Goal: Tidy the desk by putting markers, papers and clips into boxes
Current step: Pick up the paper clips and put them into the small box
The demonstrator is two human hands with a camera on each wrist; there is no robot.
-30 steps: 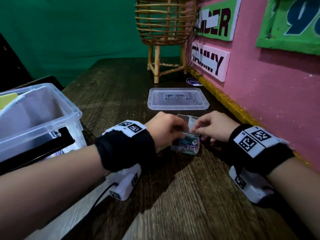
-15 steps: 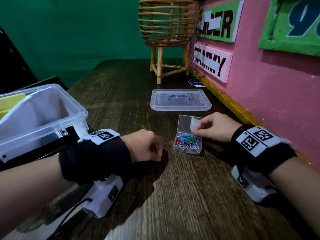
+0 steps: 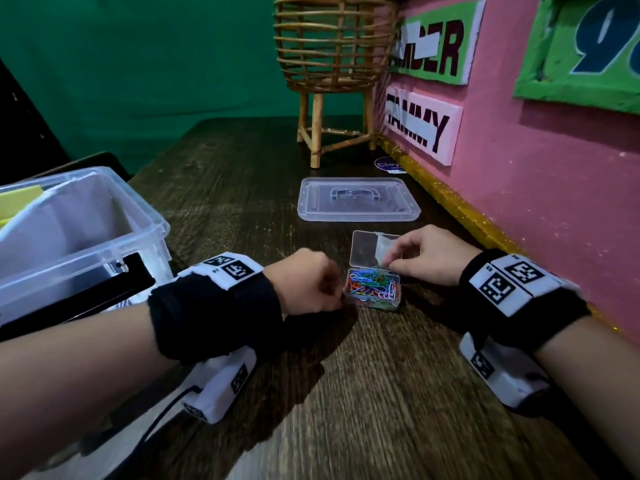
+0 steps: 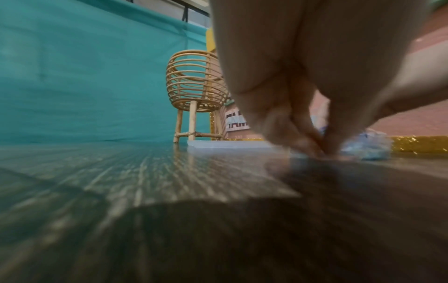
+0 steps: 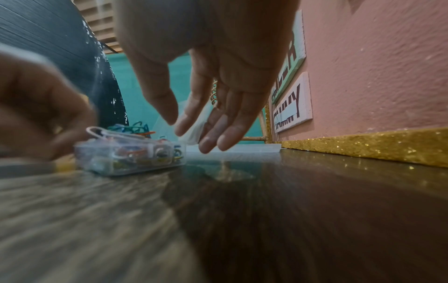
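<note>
A small clear clip box (image 3: 374,289) full of coloured paper clips stands on the dark wooden desk between my hands. Its hinged lid (image 3: 363,247) stands open. My right hand (image 3: 389,263) pinches the lid's right edge between thumb and forefinger; the right wrist view shows this lid (image 5: 194,130) between those fingers. My left hand (image 3: 337,292) is curled at the box's left side, with its fingertips (image 4: 324,147) pinched together on the desk. In the right wrist view a blurred yellow clip (image 5: 64,166) shows under that hand, beside the box (image 5: 130,155).
A large clear bin (image 3: 104,237) holding white and yellow papers stands at the left. Its flat clear lid (image 3: 358,199) lies behind the clip box. A rattan basket stand (image 3: 332,64) is at the back. The pink wall with gold trim (image 3: 450,209) runs along the right.
My left hand left the clip box, drew back to the left, and has now returned to the box's left side. My right hand has stayed on the open lid.
</note>
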